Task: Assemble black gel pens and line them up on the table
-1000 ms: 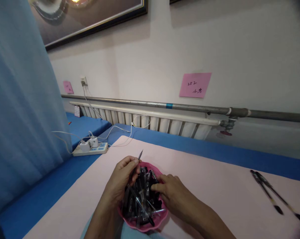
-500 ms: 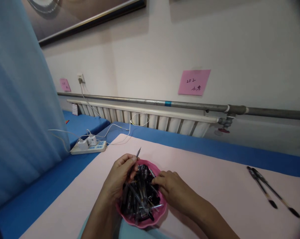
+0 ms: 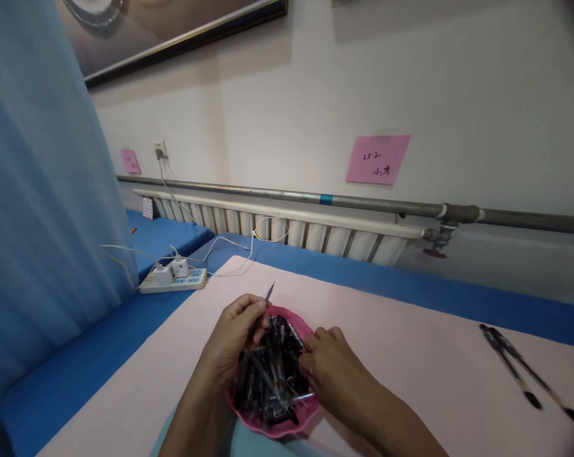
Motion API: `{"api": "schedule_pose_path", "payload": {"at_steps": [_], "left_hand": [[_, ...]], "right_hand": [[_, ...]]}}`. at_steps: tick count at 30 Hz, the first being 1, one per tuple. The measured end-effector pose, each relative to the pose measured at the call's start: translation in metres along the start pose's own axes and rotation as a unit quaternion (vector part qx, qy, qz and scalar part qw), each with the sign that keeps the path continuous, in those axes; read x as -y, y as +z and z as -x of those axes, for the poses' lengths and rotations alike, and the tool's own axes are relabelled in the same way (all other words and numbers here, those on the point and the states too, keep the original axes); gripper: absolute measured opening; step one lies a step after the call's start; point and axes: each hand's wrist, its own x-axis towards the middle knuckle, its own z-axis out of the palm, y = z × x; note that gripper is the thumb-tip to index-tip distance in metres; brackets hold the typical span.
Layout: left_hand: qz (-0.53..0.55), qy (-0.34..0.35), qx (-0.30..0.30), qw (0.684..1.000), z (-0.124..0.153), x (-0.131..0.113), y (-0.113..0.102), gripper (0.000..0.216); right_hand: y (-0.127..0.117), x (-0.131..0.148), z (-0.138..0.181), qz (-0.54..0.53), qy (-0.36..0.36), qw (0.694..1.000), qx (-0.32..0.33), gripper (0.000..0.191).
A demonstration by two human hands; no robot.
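My left hand (image 3: 241,327) is closed on a slim pen (image 3: 269,292), whose pointed tip sticks up past the thumb and forefinger; its lower part is hidden in the hand. Below sits a pink bowl (image 3: 273,433) with a wavy rim, filled with black caps and clear pen barrels (image 3: 266,374). Over the bowl's right rim, my right hand (image 3: 332,365) has its fingers curled and pressed together beside a shiny tube (image 3: 295,335). Whatever those fingers hold is hidden from view.
Two black-capped pens (image 3: 512,365) lie on the pink sheet (image 3: 386,343) at right. A power strip (image 3: 172,284) with white chargers and cables rests on the blue surface at left. Behind are a radiator (image 3: 267,225) and pipe; a blue curtain (image 3: 44,190) hangs at left.
My right hand has drawn slightly back to the right, its fingers more curled. My left hand keeps the pen in almost the same pose. The whole view has shifted slightly.
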Motion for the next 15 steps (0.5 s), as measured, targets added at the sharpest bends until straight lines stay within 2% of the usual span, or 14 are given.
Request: {"api": "schedule_pose_path", "payload": {"at_steps": [15], "left_hand": [[-0.016,-0.002,-0.005,1.000,-0.001,0.000,0.001,0.022]], "right_hand": [[0.015,0.003,-0.010,0.060,0.024,0.997,0.032,0.019]]}}
